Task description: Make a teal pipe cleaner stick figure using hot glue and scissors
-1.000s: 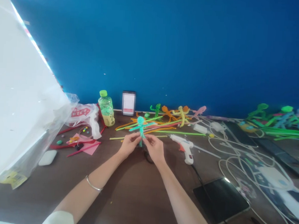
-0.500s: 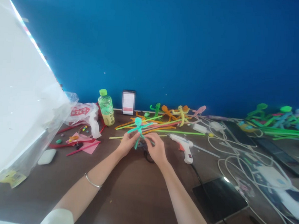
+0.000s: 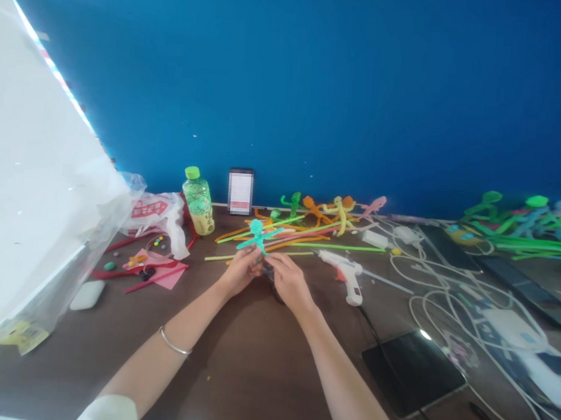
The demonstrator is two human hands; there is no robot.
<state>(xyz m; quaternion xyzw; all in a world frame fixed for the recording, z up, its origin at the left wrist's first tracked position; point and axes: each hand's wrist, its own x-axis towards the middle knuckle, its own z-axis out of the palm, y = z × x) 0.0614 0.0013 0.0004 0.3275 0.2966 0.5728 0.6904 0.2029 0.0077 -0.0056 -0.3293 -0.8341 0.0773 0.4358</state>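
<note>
A turquoise pipe-cleaner figure with a round head and two outstretched arms stands upright between my hands, a little above the table. My left hand is closed around its lower body. The fingers of my right hand pinch its lower right part, close to the left fingertips. The figure's legs are mostly hidden by my fingers. Behind it lie loose pipe cleaners in green, orange, yellow and pink. A white glue gun rests to the right of my right hand.
Pipe-cleaner figures, including a yellow one, stand along the blue wall. A green-capped bottle and a phone are at the back. Red paper scraps lie left. A black tablet and tangled white cables fill the right.
The figure has shifted slightly down and left, and its legs are now covered by my fingers. My right hand has moved left, closer to my left hand.
</note>
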